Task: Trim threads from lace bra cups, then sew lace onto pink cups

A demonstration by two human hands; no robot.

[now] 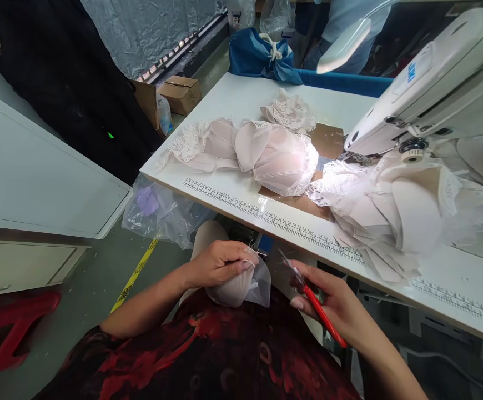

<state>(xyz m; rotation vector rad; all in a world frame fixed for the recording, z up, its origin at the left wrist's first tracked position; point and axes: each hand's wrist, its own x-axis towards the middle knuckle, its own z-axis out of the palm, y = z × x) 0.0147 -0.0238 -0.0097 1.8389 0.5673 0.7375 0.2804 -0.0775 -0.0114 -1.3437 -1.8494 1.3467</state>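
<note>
My left hand (220, 262) is closed around a pale pink padded bra cup (245, 284) with a sheer edge, held over my lap below the table's front edge. My right hand (333, 303) grips red-handled thread snips (314, 303), their blades pointing up and left toward the cup, a short gap away. Both hands are lower than the white sewing table (241, 100).
On the table lie a pile of pink lace cups (266, 153), a larger heap (395, 214) under the white sewing machine (441, 83), and a printed ruler strip (275, 219) along the front edge. A plastic bag (162, 211) hangs at left; a red stool (12, 328) stands lower left.
</note>
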